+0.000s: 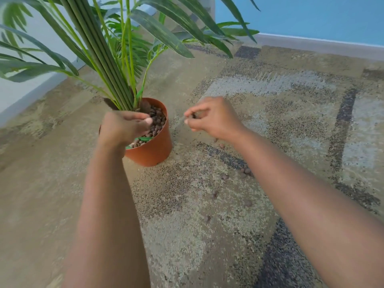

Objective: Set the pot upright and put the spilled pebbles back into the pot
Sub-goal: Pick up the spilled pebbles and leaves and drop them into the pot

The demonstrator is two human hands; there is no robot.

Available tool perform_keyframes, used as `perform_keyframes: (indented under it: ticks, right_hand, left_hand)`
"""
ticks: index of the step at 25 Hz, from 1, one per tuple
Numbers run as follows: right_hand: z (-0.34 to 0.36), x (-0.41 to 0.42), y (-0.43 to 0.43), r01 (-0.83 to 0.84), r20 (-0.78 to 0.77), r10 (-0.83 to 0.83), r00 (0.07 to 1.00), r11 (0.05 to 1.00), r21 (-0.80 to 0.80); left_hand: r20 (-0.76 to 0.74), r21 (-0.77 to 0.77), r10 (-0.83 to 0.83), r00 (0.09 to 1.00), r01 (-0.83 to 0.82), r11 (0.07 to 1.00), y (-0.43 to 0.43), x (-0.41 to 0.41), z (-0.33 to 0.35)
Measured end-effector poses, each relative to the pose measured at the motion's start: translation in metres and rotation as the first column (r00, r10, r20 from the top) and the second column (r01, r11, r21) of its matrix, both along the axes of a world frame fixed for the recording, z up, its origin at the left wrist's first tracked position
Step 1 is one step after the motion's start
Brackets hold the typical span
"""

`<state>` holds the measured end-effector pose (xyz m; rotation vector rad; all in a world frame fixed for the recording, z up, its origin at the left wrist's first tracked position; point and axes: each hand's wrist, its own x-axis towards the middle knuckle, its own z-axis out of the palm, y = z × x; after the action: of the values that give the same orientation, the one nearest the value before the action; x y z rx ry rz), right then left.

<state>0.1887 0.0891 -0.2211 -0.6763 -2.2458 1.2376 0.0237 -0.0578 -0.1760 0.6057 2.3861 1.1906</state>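
Observation:
An orange-brown plastic pot (154, 149) stands upright on the carpet, holding a tall green palm plant (116, 65) and a layer of brown pebbles (158, 119). My left hand (122, 127) hovers over the pot's near-left rim, fingers curled with the thumb out; whether it holds anything is hidden. To the right of the pot my right hand (209, 117) is raised, its fingertips pinched on dark pebbles. Several loose pebbles (246, 171) lie scattered on the carpet in front and to the right of the pot.
A patterned beige, grey and dark carpet (270, 113) covers the floor. A blue wall with a pale skirting board (311, 41) runs along the back right. A white wall (31, 88) stands at the left. Palm leaves overhang the pot and the back of the carpet.

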Motion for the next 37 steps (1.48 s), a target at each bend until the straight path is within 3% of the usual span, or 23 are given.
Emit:
perform_keyframes:
  ticks: [3, 7, 14, 16, 18, 20, 22, 25, 27, 29, 33, 37]
  right_hand:
    - [0.005, -0.054, -0.014, -0.084, 0.019, 0.083, 0.996, 0.991, 0.104]
    - [-0.013, -0.095, -0.039, -0.169, 0.097, 0.154, 0.983, 0.969, 0.180]
    - [-0.002, -0.074, -0.027, -0.188, 0.098, 0.173, 0.980, 0.967, 0.173]
    - [-0.002, -0.047, -0.007, -0.105, 0.114, 0.088, 0.990, 0.983, 0.150]
    - [-0.015, -0.005, 0.017, 0.011, 0.270, -0.034, 0.962, 0.996, 0.088]
    - [-0.035, 0.045, 0.033, 0.155, 0.489, -0.136, 0.862, 0.988, 0.002]
    - [-0.057, 0.090, 0.036, 0.325, 0.660, -0.216, 0.719, 0.945, -0.045]
    - [-0.072, 0.140, 0.024, 0.515, 0.822, -0.264, 0.504, 0.856, -0.040]
    - [-0.078, 0.156, 0.009, 0.536, 0.875, -0.262, 0.406, 0.844, 0.004]
    - [-0.085, 0.156, -0.005, 0.533, 0.842, -0.275, 0.464, 0.846, -0.017]
    - [-0.092, 0.128, -0.022, 0.449, 0.665, -0.272, 0.695, 0.887, -0.108]
    - [-0.102, 0.100, -0.021, 0.265, 0.616, -0.181, 0.767, 0.963, -0.046]
  left_hand:
    - [-0.135, -0.115, 0.109, 0.985, -0.125, 0.985, -0.011, -0.023, -0.024]
    - [-0.365, -0.191, 0.077, 0.928, -0.155, 0.969, -0.020, -0.040, -0.055]
    - [-0.410, 0.043, 0.231, 0.882, -0.234, 0.971, -0.007, -0.015, -0.046]
    - [-0.438, 0.139, 0.172, 0.882, -0.123, 0.983, 0.006, 0.016, -0.036]
    - [-0.360, 0.177, -0.068, 0.930, 0.139, 0.974, 0.020, 0.057, -0.038]
    - [-0.089, 0.137, -0.376, 0.922, 0.385, 0.913, 0.026, 0.093, -0.059]
    - [0.133, -0.020, -0.565, 0.815, 0.572, 0.820, 0.020, 0.109, -0.095]
    - [0.193, -0.302, -0.688, 0.700, 0.710, 0.637, -0.001, 0.107, -0.143]
    - [0.170, -0.331, -0.686, 0.708, 0.697, 0.636, -0.007, 0.105, -0.154]
    - [0.156, -0.319, -0.670, 0.726, 0.679, 0.661, -0.005, 0.106, -0.156]
    - [0.173, -0.288, -0.656, 0.735, 0.674, 0.680, -0.001, 0.107, -0.155]
    - [0.075, -0.287, -0.654, 0.753, 0.644, 0.709, 0.014, 0.108, -0.155]
